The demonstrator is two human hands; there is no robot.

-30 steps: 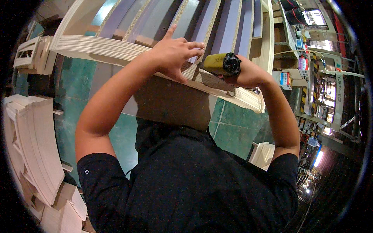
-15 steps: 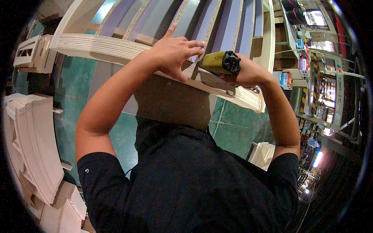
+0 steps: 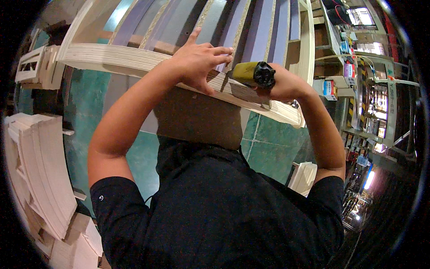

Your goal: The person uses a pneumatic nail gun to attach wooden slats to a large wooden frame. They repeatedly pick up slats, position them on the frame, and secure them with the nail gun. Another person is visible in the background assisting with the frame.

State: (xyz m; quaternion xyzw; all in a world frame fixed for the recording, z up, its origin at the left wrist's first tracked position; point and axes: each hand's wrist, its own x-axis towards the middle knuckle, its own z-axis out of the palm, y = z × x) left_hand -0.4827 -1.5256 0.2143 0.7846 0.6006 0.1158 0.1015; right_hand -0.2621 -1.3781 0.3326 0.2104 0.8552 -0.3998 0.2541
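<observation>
A curved plywood frame (image 3: 127, 57) with layered pale edges runs across in front of me. Purple-grey slats (image 3: 257, 33) with rough chipboard edges stretch away behind its near rail. My left hand (image 3: 197, 62) lies over that rail with thumb and fingers spread, its fingertips by the slat ends. To its right, my right hand (image 3: 286, 83) is wrapped round the grip of a yellow nail gun (image 3: 244, 73) with a black end cap. The nail gun is over the rail; its nose is hidden from view, so contact with the wood cannot be made out.
Stacked curved plywood parts (image 3: 42, 170) stand at the left, with another wooden frame (image 3: 38, 67) farther back. A pale wooden piece (image 3: 303, 178) sits by my right elbow. Shelving with small boxes (image 3: 330, 89) lines the right side. The floor (image 3: 264, 148) is green.
The view has shifted slightly. Both hands keep nearly the same place and pose, with the nail gun still in my right hand.
</observation>
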